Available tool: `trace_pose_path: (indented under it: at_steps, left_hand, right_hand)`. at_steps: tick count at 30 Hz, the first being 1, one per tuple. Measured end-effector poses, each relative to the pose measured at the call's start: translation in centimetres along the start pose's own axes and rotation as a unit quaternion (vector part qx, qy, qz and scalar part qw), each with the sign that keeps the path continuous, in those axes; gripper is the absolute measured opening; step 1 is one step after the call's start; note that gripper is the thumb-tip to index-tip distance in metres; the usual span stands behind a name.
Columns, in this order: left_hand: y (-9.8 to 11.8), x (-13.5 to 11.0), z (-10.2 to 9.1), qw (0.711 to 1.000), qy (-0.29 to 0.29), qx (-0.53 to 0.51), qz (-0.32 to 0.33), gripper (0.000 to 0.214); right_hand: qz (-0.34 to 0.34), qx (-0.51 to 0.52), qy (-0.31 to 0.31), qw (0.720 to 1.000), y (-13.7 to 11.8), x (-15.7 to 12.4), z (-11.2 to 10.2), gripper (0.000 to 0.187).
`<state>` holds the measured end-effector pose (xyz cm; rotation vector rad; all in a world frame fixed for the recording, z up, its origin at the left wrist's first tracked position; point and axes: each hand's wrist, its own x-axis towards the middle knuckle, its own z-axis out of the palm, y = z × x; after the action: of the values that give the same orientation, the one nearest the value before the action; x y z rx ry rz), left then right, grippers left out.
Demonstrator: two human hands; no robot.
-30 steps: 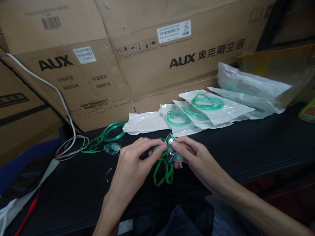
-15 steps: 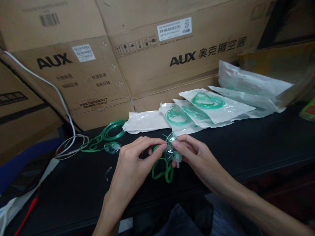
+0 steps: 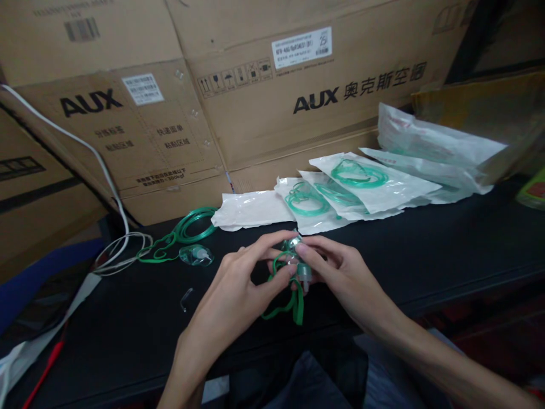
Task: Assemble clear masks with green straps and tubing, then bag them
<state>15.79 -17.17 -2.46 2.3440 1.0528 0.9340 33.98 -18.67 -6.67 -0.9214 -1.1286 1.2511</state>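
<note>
Between both hands is a small clear green oxygen mask (image 3: 304,271) with a translucent connector pointing down. My left hand (image 3: 251,278) is closed on its left side, thumb low and index finger along the top. My right hand (image 3: 334,261) pinches the mask from the right, thumb on its upper part. A green elastic strap (image 3: 298,304) loops down below the fingers. Parts of the mask are hidden behind my fingers. Left of my hands, another clear green mask (image 3: 196,255) lies on the black table, near coiled green tubing (image 3: 198,227).
Several white pouches (image 3: 361,184) with green tubing lie along the back right, and a flat white pouch (image 3: 255,210) beside them. Large cardboard boxes (image 3: 255,125) stand behind. A small clear bent piece (image 3: 185,299) lies on the table (image 3: 140,324). White cables (image 3: 111,182) run at left.
My left hand has shifted from pinching the green strap at the mask's left edge to wrapping the mask, its index finger now over the top. The strap hangs differently.
</note>
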Motion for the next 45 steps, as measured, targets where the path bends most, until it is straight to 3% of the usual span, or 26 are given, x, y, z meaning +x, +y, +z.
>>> trace_pose_path:
  at_steps: [5,12,19,33,45]
  left_hand:
    - [-0.1,0.0,-0.1,1.0,-0.02,-0.001,0.018,0.023]
    - [-0.2,-0.3,0.1,1.0,0.004,0.002,-0.013,0.026]
    - [0.1,0.0,0.1,1.0,-0.005,0.012,-0.022,0.027]
    - [-0.2,-0.1,0.5,0.998,-0.024,0.049,-0.006,0.023]
    - [0.2,-0.1,0.5,0.996,-0.022,0.087,-0.014,0.016]
  right_hand:
    - [-0.016,-0.015,0.009,1.0,0.2,-0.2,0.1,0.034]
    - [-0.126,-0.125,0.097,0.979,0.7,-0.6,-0.1,0.02]
    - [-0.23,-0.202,0.091,0.948,0.7,-1.1,0.1,0.006]
    - [-0.215,-0.2,0.071,0.953,0.9,-1.1,0.0,0.005]
    - [-0.213,-0.261,0.045,0.94,1.0,-1.1,0.1,0.013]
